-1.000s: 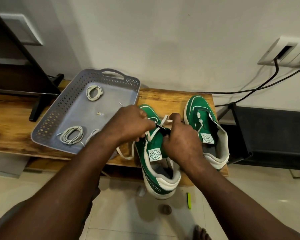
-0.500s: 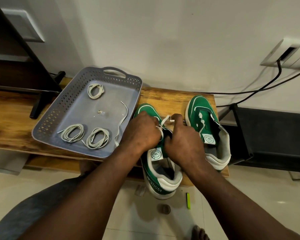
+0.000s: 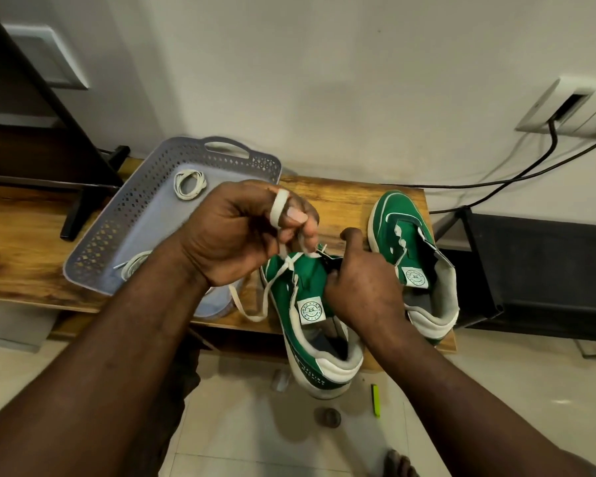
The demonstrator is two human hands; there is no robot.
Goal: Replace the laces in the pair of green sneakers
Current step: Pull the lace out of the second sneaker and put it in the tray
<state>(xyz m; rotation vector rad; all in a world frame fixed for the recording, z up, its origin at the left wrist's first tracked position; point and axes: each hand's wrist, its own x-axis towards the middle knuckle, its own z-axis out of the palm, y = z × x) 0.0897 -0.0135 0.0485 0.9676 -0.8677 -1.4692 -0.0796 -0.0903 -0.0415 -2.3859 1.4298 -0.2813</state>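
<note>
Sneaker (image 3: 307, 277) eyelets hide under my right fingers (image 3: 353, 237) gripping its upper; left fingers (image 3: 298, 215) pinch the looped lace (image 3: 278, 206) above it.

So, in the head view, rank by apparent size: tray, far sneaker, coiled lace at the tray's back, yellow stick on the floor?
1. tray
2. far sneaker
3. coiled lace and yellow stick: look alike, left unranked

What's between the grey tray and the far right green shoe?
Head view: the other green canvas sneaker, left hand holding its flat white lace, right hand gripping its upper.
</note>
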